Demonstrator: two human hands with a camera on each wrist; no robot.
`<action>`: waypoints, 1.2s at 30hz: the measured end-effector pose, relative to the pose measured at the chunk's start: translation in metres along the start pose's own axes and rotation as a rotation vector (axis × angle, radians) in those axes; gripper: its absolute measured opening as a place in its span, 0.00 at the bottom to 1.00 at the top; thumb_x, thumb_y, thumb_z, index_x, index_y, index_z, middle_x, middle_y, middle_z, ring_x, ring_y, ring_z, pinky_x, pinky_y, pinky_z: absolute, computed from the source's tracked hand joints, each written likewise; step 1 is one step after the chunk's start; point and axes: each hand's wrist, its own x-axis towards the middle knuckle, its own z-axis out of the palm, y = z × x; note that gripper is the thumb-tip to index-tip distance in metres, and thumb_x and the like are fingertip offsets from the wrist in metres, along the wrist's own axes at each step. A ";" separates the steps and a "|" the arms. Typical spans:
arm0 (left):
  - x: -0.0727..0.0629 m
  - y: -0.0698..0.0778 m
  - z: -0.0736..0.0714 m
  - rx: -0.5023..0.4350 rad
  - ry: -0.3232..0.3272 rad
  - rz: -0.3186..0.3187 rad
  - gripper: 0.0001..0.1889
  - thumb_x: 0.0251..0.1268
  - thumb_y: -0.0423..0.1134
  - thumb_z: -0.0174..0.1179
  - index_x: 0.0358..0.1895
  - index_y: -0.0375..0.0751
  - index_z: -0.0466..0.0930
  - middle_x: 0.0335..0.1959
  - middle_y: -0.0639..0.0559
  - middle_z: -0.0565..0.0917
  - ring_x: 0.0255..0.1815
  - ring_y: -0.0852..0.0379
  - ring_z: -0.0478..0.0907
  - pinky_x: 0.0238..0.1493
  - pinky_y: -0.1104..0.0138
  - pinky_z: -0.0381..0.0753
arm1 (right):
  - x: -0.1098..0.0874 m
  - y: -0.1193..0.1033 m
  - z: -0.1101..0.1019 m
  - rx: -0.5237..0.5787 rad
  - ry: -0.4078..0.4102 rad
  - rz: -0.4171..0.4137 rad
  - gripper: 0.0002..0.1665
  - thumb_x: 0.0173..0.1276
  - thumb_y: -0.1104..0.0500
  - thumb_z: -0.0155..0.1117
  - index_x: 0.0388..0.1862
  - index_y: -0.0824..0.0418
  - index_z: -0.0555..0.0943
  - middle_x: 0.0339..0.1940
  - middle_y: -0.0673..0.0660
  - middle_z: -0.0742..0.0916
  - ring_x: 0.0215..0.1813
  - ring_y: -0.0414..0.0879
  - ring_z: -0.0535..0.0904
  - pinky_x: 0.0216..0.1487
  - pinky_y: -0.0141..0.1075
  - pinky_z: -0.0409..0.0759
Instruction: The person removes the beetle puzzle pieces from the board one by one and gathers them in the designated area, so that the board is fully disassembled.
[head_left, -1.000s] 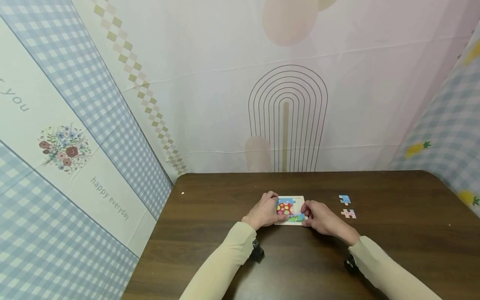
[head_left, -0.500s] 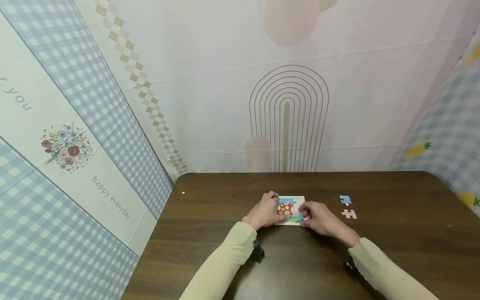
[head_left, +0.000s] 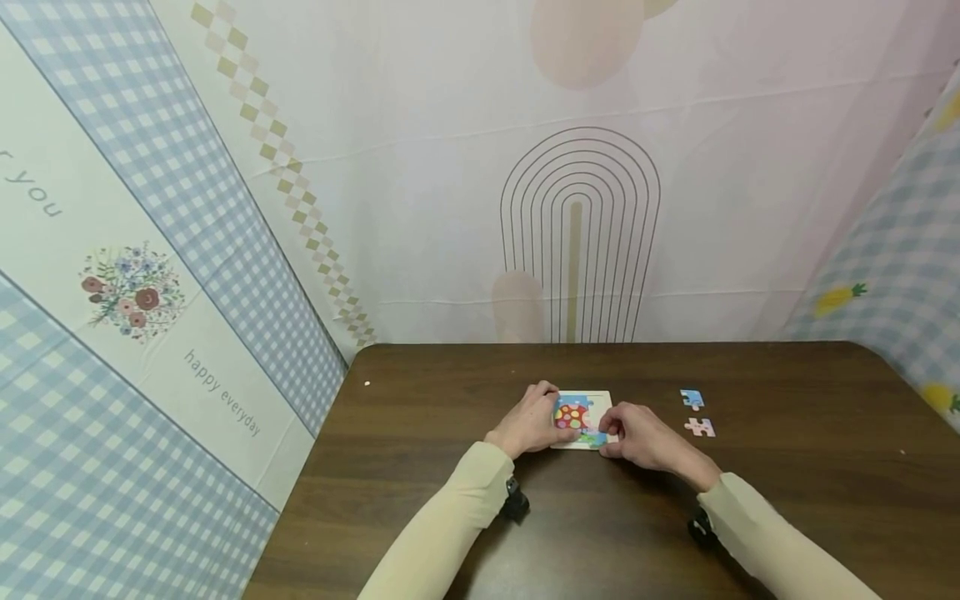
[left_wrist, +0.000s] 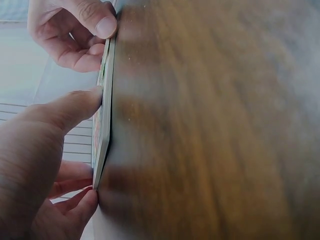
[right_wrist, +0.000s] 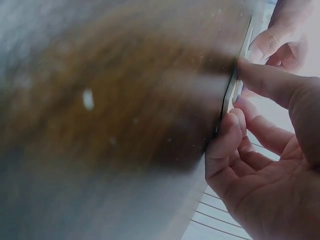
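Dark wooden table (head_left: 420, 508) amid hung cloths (head_left: 412, 217).
Far cloth (head_left: 727, 208) with line arches (head_left: 576, 250); left cloth (head_left: 172, 150), blue gingham and bouquet (head_left: 137, 298); right cloth (head_left: 892, 258), checks and yellow fruit (head_left: 834, 300); the table's near side gleams.

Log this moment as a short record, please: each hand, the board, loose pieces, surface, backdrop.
Left hand: left hand grips the board's left side, thumb over the picture
Right hand: right hand grips the board's right side, fingers curled
Board: puzzle board, partly filled; red spotted shape visible, pale bare area at far right
Loose pieces: blue piece farther away, pink piece nearer; both right of the board, apart
Surface: dark brown wooden table
Backdrop: pale cloth with arch lines
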 end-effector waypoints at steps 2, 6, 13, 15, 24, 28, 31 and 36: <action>-0.005 0.005 -0.007 -0.025 -0.001 -0.004 0.43 0.67 0.63 0.74 0.75 0.36 0.78 0.76 0.51 0.75 0.77 0.53 0.70 0.77 0.64 0.76 | 0.000 0.001 0.000 -0.002 -0.007 -0.005 0.15 0.64 0.62 0.83 0.44 0.64 0.86 0.37 0.55 0.83 0.39 0.46 0.75 0.41 0.35 0.74; -0.018 0.017 -0.030 -0.053 -0.039 -0.002 0.41 0.66 0.61 0.75 0.74 0.37 0.79 0.76 0.51 0.75 0.77 0.53 0.70 0.77 0.63 0.77 | -0.002 0.001 -0.001 -0.002 -0.009 -0.006 0.15 0.64 0.62 0.84 0.44 0.64 0.86 0.37 0.55 0.83 0.39 0.45 0.75 0.40 0.34 0.74; -0.026 0.017 -0.043 -0.089 -0.104 0.015 0.51 0.60 0.66 0.77 0.81 0.39 0.72 0.80 0.52 0.70 0.80 0.54 0.67 0.78 0.61 0.77 | -0.011 0.002 -0.004 0.012 0.008 -0.013 0.15 0.65 0.60 0.83 0.44 0.64 0.86 0.36 0.55 0.82 0.39 0.45 0.75 0.39 0.33 0.73; -0.027 0.016 -0.043 -0.096 -0.113 0.018 0.52 0.59 0.65 0.78 0.82 0.39 0.70 0.81 0.52 0.70 0.80 0.54 0.66 0.78 0.61 0.77 | -0.015 0.003 -0.006 0.014 0.013 -0.006 0.15 0.65 0.60 0.83 0.44 0.64 0.86 0.36 0.55 0.82 0.39 0.45 0.75 0.39 0.33 0.73; -0.028 0.016 -0.043 -0.104 -0.094 0.035 0.53 0.56 0.63 0.82 0.80 0.38 0.71 0.79 0.50 0.71 0.78 0.52 0.67 0.78 0.61 0.76 | -0.039 0.018 -0.019 -0.011 0.082 -0.047 0.17 0.63 0.59 0.84 0.45 0.64 0.87 0.36 0.52 0.83 0.38 0.43 0.75 0.37 0.31 0.73; -0.027 0.016 -0.042 -0.097 -0.092 0.031 0.54 0.54 0.63 0.82 0.79 0.38 0.72 0.79 0.49 0.72 0.77 0.52 0.69 0.78 0.61 0.76 | -0.052 0.028 -0.028 -0.028 0.108 -0.040 0.17 0.63 0.59 0.85 0.44 0.63 0.86 0.36 0.51 0.83 0.37 0.40 0.74 0.37 0.30 0.73; -0.026 0.015 -0.041 -0.091 -0.090 0.032 0.54 0.54 0.63 0.83 0.79 0.37 0.72 0.78 0.49 0.72 0.77 0.51 0.69 0.78 0.60 0.76 | -0.060 0.036 -0.035 -0.028 0.115 -0.030 0.17 0.63 0.60 0.85 0.44 0.64 0.86 0.35 0.51 0.83 0.37 0.39 0.73 0.36 0.30 0.73; -0.026 0.015 -0.041 -0.085 -0.090 0.036 0.54 0.54 0.63 0.83 0.79 0.37 0.71 0.78 0.49 0.72 0.77 0.51 0.69 0.79 0.61 0.75 | -0.070 0.050 -0.045 -0.038 0.121 -0.016 0.16 0.63 0.60 0.84 0.43 0.64 0.85 0.34 0.51 0.83 0.36 0.37 0.72 0.36 0.30 0.73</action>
